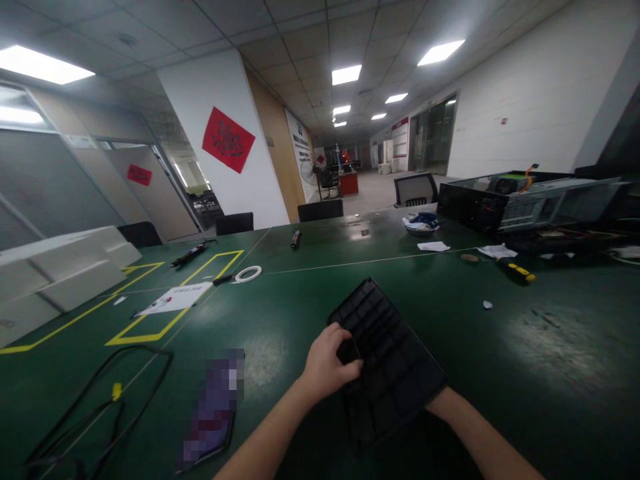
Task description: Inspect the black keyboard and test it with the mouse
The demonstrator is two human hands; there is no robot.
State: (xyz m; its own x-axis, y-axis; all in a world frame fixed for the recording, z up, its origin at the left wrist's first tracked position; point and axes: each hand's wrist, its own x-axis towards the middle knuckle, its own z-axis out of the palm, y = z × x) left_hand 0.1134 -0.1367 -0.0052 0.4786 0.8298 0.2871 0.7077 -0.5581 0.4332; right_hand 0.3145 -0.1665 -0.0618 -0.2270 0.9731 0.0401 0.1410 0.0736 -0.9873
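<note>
A black tray (395,360) divided into several square compartments is held tilted above the green table, its open side facing me. My left hand (330,360) is at the tray's left part, thumb and fingers curled toward each other over the compartments. What lies between those fingertips is dark and cannot be made out against the tray. From the lower right, my right hand (440,402) reaches behind the tray and supports it; its fingers are hidden by the tray.
Left of my arms lie a blurred purple phone-like object (213,410) and a black cable (170,360). White foam blocks (80,287) stand at far left. A white tape ring (249,274) lies mid-table. At right are an open computer case (470,207) and a yellow-black tool (517,270).
</note>
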